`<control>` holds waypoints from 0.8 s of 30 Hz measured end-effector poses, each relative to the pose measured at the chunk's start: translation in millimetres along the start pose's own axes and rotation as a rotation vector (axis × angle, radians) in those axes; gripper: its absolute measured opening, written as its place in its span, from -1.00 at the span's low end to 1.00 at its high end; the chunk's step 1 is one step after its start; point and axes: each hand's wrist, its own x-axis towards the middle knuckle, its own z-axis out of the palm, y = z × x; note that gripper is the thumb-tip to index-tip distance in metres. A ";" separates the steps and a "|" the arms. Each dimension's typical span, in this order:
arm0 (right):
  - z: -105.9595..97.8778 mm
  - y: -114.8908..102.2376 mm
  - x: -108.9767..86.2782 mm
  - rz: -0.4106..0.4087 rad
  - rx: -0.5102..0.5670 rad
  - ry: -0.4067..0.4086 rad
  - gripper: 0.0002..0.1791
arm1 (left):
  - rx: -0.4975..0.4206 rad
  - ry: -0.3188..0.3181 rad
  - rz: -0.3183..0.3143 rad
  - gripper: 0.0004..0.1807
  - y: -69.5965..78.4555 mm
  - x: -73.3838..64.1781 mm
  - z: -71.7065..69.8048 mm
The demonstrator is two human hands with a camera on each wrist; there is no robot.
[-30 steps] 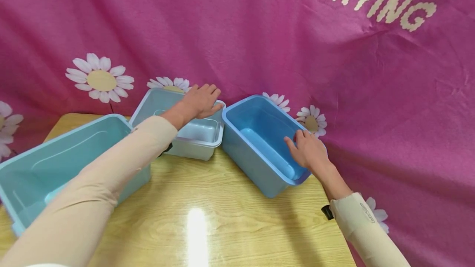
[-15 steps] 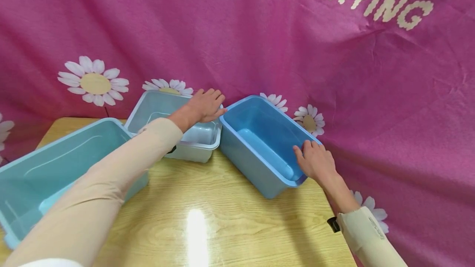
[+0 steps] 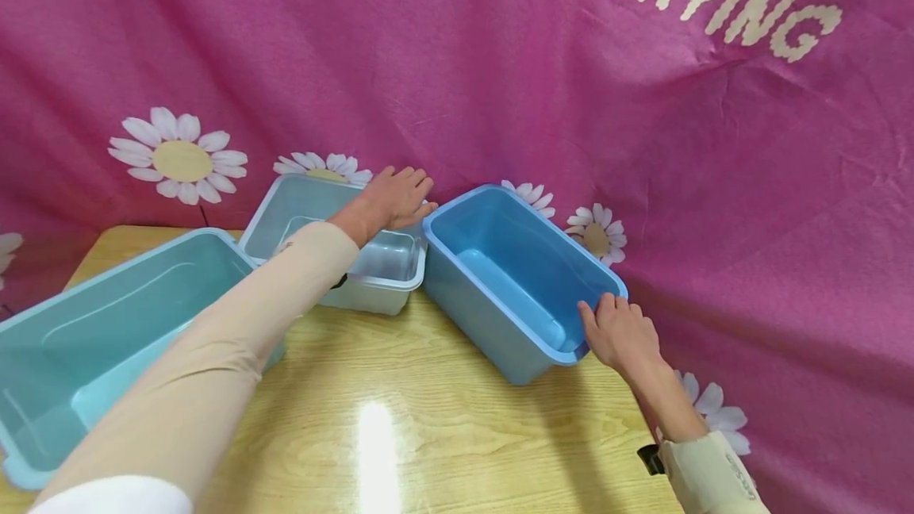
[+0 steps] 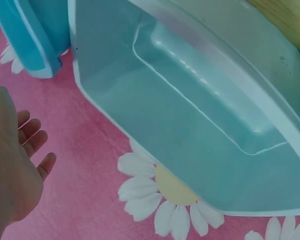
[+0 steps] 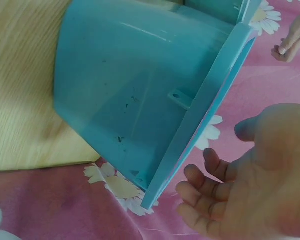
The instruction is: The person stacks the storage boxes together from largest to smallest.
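Observation:
My left hand [image 3: 397, 197] hovers over the back right corner of a pale grey-blue bin [image 3: 371, 282] in the head view. Its fingers are relaxed, and in the left wrist view this hand [image 4: 20, 160] is apart from the bin wall [image 4: 155, 130]. At the right, a brighter blue bin [image 3: 471, 292] stands angled on the table. My right hand [image 3: 623, 331] is beside that bin's near right corner. The right wrist view shows the right hand [image 5: 245, 185] loosely bent and holding nothing, close to the blue rim [image 5: 200, 122].
A larger teal bin [image 3: 143, 276] stands at the left, partly behind my left sleeve [image 3: 207, 355]. The wooden table [image 3: 428, 435] ends at the right, below the right forearm. A pink cloth [image 3: 457, 62] with daisies hangs directly behind the bins.
My right hand has moved down and to the right, from over the blue bin to beside its near corner. The left hand has shifted slightly right. The bins stay put.

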 end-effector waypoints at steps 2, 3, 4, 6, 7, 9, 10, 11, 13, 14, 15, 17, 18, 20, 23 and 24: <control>1.7 1.8 -2.8 0.013 0.001 -0.017 -0.44 | 0.005 -0.015 0.015 -0.33 1.1 2.3 2.0; 2.4 2.7 -4.0 0.019 0.004 -0.021 -0.44 | 0.009 -0.021 0.023 -0.32 1.6 3.5 3.2; 3.1 3.4 -5.5 0.025 0.004 -0.019 -0.44 | 0.013 -0.028 0.029 -0.32 2.1 4.9 4.7; 4.6 4.9 -8.2 0.036 0.003 -0.018 -0.43 | 0.011 -0.036 0.037 -0.33 3.5 7.3 7.5; 5.5 5.6 -9.9 0.042 0.005 -0.017 -0.44 | 0.014 -0.039 0.039 -0.33 4.1 8.4 9.0; 7.0 6.8 -12.6 0.056 0.017 -0.025 -0.43 | 0.018 -0.042 0.039 -0.34 4.9 10.8 12.0; 7.8 7.2 -13.8 0.067 0.026 -0.035 -0.42 | 0.023 -0.043 0.038 -0.34 5.2 12.1 13.6; 8.5 7.8 -14.7 0.075 0.036 -0.050 -0.41 | 0.029 -0.043 0.037 -0.35 5.6 13.2 15.1; 9.8 8.9 -16.4 0.092 0.058 -0.085 -0.40 | 0.046 -0.039 0.042 -0.36 5.9 15.6 18.1; 10.4 9.3 -17.2 0.102 0.066 -0.104 -0.39 | 0.055 -0.038 0.045 -0.37 6.1 16.5 19.4; 11.1 9.7 -18.0 0.108 0.070 -0.121 -0.38 | 0.063 -0.037 0.049 -0.37 6.3 17.5 20.6; 12.6 10.5 -19.0 0.113 0.074 -0.146 -0.36 | 0.074 -0.034 0.056 -0.39 7.2 18.4 22.0; 13.5 10.9 -19.2 0.115 0.074 -0.155 -0.35 | 0.078 -0.035 0.057 -0.39 7.8 18.7 22.6; 15.0 11.3 -19.3 0.117 0.068 -0.167 -0.34 | 0.077 -0.040 0.048 -0.38 9.3 18.6 23.2; 17.5 11.0 -19.3 0.119 0.063 -0.173 -0.35 | 0.063 -0.046 0.036 -0.40 12.1 17.6 25.0; 18.2 11.0 -19.4 0.121 0.062 -0.175 -0.36 | 0.058 -0.047 0.031 -0.40 13.2 17.3 25.6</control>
